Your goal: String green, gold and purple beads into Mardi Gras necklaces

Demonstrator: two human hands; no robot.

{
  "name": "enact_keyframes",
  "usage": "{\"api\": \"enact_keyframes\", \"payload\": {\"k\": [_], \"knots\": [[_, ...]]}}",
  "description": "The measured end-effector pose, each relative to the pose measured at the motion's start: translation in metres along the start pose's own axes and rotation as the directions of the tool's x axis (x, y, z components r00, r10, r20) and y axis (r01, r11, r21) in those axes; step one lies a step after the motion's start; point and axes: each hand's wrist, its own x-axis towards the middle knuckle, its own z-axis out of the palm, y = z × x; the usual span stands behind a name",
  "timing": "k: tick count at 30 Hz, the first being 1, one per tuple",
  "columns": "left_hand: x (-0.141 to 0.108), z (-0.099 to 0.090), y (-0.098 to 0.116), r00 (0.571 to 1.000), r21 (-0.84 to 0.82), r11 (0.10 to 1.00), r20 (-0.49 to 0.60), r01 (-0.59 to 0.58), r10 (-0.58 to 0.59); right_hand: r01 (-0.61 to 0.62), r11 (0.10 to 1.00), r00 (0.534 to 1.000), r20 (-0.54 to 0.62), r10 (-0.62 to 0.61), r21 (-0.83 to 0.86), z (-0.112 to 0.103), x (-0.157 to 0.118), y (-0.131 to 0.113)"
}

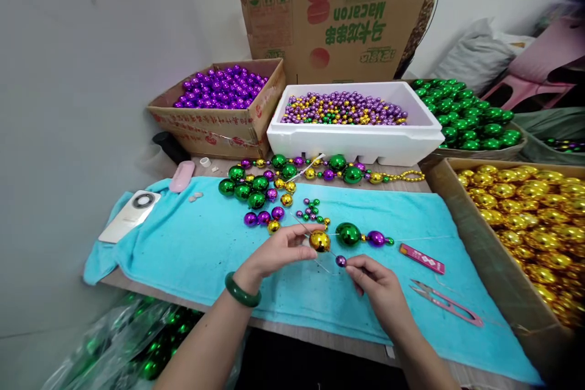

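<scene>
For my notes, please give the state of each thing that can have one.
Left hand: holding gold ball
Right hand: pinching small purple bead
Snips: blades apart
White foam box: open, filled
Purple-ball carton: open
Gold-ball carton: open
Green-ball carton: open
Tall carton: printing upside down
Towel: spread out
Phone: camera side up

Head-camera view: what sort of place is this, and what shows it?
Probably a small bead-craft workspace: a brown cardboard box of shiny purple balls, a white rectangular foam box of small beads, and pink-handled metal snips.
</scene>
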Motion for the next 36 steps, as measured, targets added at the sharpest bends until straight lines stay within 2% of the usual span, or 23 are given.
{"api": "enact_keyframes", "payload": {"k": [2, 5, 8, 12, 15, 19, 21, 23, 24, 26, 27, 28, 29, 30, 31, 32, 34, 36], "knots": [[0.006, -0.005, -0.005, 0.998, 0.299, 0.954, -0.06, 0.025, -0.007, -0.053, 0.997, 0.998, -0.026, 0.054, 0.06, 0.0, 0.0, 0.002], [0.02, -0.012, -0.014, 0.957, 0.69, 0.716, -0.265, 0.102, 0.119, -0.066, 0.991, 0.992, -0.1, 0.078, 0.116, -0.004, 0.0, 0.008], [0.035, -0.014, -0.022, 0.91, 0.843, 0.496, -0.354, 0.21, 0.217, -0.047, 0.989, 0.987, -0.146, 0.068, 0.138, -0.011, 0.0, 0.011], [0.053, -0.006, -0.029, 0.909, 0.899, 0.312, -0.374, 0.307, 0.185, -0.038, 0.987, 0.984, -0.165, 0.064, 0.156, -0.015, 0.002, 0.009], [0.063, 0.0, -0.034, 0.894, 0.887, 0.259, -0.427, 0.383, 0.139, -0.039, 0.987, 0.984, -0.165, 0.065, 0.155, -0.015, 0.001, 0.007], [0.068, 0.003, -0.038, 0.876, 0.872, 0.253, -0.461, 0.418, 0.141, -0.032, 0.99, 0.984, -0.169, 0.056, 0.138, -0.016, 0.001, 0.009], [0.068, 0.004, -0.037, 0.877, 0.869, 0.272, -0.461, 0.414, 0.138, -0.034, 0.99, 0.985, -0.16, 0.056, 0.138, -0.017, 0.001, 0.011], [0.066, 0.004, -0.036, 0.864, 0.848, 0.343, -0.477, 0.405, 0.159, -0.033, 0.99, 0.987, -0.153, 0.055, 0.14, -0.018, 0.001, 0.013], [0.064, 0.003, -0.034, 0.849, 0.82, 0.419, -0.497, 0.391, 0.18, -0.031, 0.99, 0.988, -0.148, 0.052, 0.14, -0.019, 0.0, 0.014], [0.06, 0.003, -0.03, 0.805, 0.663, 0.676, -0.568, 0.322, 0.173, -0.023, 0.99, 0.989, -0.138, 0.042, 0.138, -0.02, -0.001, 0.014], [0.056, 0.002, -0.027, 0.792, 0.501, 0.826, -0.599, 0.257, 0.118, -0.015, 0.991, 0.99, -0.136, 0.033, 0.136, -0.02, -0.002, 0.014], [0.053, 0.002, -0.023, 0.796, 0.282, 0.943, -0.604, 0.176, 0.032, -0.006, 0.991, 0.99, -0.136, 0.024, 0.133, -0.02, -0.004, 0.014], [0.049, 0.002, -0.02, 0.819, 0.036, 0.995, -0.572, 0.095, -0.058, 0.002, 0.992, 0.99, -0.139, 0.016, 0.128, -0.02, -0.005, 0.014], [0.045, 0.002, -0.016, 0.848, -0.189, 0.982, -0.516, 0.025, -0.121, 0.008, 0.993, 0.99, -0.144, 0.01, 0.121, -0.019, -0.006, 0.014], [0.041, 0.002, -0.012, 0.877, -0.362, 0.932, -0.455, -0.027, -0.152, 0.013, 0.994, 0.989, -0.15, 0.004, 0.112, -0.019, -0.007, 0.014], [0.037, 0.002, -0.008, 0.901, -0.478, 0.876, -0.405, -0.06, -0.159, 0.017, 0.995, 0.988, -0.156, -0.001, 0.101, -0.019, -0.007, 0.014], [0.031, 0.001, -0.002, 0.926, -0.591, 0.802, -0.347, -0.092, -0.15, 0.024, 0.997, 0.987, -0.159, -0.012, 0.076, -0.017, -0.008, 0.014], [0.027, 0.001, 0.001, 0.937, -0.634, 0.766, -0.319, -0.101, -0.14, 0.031, 0.998, 0.988, -0.15, -0.021, 0.06, -0.016, -0.009, 0.013]]}}
